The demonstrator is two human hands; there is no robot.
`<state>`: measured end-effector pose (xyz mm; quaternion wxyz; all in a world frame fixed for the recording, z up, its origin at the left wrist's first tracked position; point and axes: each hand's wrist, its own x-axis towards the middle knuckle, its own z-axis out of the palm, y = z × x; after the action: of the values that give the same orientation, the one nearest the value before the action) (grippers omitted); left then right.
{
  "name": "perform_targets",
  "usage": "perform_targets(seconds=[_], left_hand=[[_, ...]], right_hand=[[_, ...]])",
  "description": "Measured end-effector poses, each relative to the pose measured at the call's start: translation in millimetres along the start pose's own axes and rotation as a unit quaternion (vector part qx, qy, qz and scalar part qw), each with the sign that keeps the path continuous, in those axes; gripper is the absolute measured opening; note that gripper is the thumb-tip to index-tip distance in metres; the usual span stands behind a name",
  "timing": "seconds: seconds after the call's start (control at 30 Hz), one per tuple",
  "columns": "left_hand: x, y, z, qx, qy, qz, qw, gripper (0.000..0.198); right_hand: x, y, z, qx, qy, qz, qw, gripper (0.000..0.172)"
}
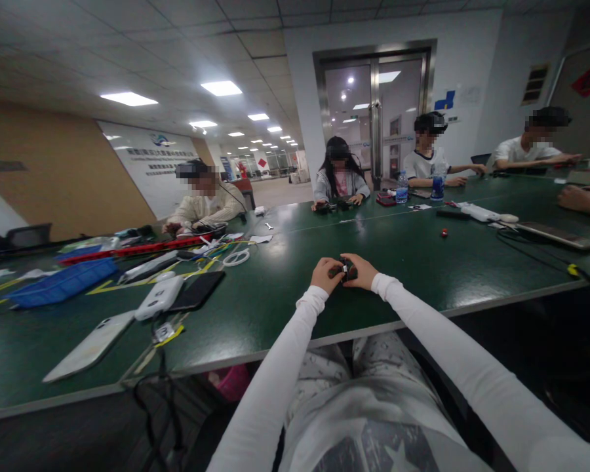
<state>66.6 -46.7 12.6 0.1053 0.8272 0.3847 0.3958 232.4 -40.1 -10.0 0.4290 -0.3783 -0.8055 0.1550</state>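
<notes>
Both my hands meet over the green table (275,308), close to its front edge. Between them is a small dark object (345,269) with reddish and pale patches; its kind is too small to make out. My left hand (324,275) is closed around its left side. On the other side, the fingers and thumb of my right hand (361,272) grip it too. My fingers hide much of the object. White sleeves cover both forearms down to the wrists.
To my left lie a white phone (91,344), a white device (158,296), a black phone (198,291), a blue tray (63,283) and a coiled white cable (236,257). A small red item (444,233) and a tablet (560,236) lie right. Several people sit across the table.
</notes>
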Motion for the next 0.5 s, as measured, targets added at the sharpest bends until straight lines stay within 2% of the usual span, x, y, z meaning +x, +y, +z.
perform_targets(seconds=[0.3, 0.5], left_hand=[[0.4, -2.6, 0.5, -0.007, -0.006, -0.001, 1.000, 0.023], [0.2, -2.0, -0.2, -0.006, -0.007, -0.003, 1.000, 0.022]], right_hand=[[-1.8, -4.1, 0.1, 0.002, -0.003, 0.020, 1.000, 0.083], [-2.3, -4.9, -1.1, 0.006, -0.011, 0.028, 1.000, 0.077]])
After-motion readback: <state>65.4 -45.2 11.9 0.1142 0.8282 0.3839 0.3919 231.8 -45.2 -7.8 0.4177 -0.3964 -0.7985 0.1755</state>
